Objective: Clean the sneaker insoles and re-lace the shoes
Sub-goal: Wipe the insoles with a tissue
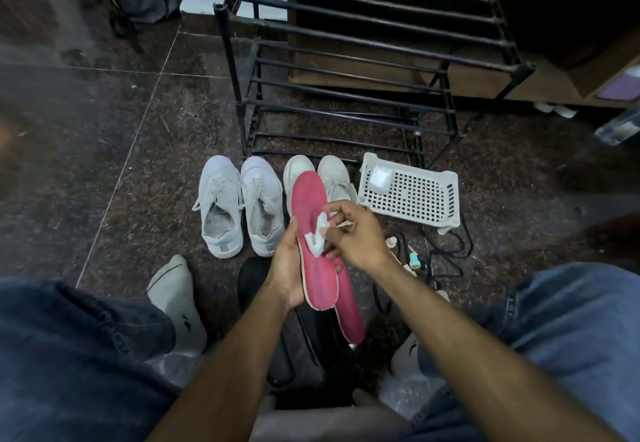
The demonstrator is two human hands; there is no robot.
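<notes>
Two pink insoles (313, 233) sit gripped in the left hand (285, 265) mid-frame while the right hand (349, 230) pinches a white wipe (317, 239), scrubbing; lacing likely follows.

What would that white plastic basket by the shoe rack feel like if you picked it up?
The white basket is probably light: its base is mostly holes. The thin plastic looks fairly rigid, though it may flex slightly. It lies tilted on the floor, so a push would likely slide it along, not roll it.
</notes>
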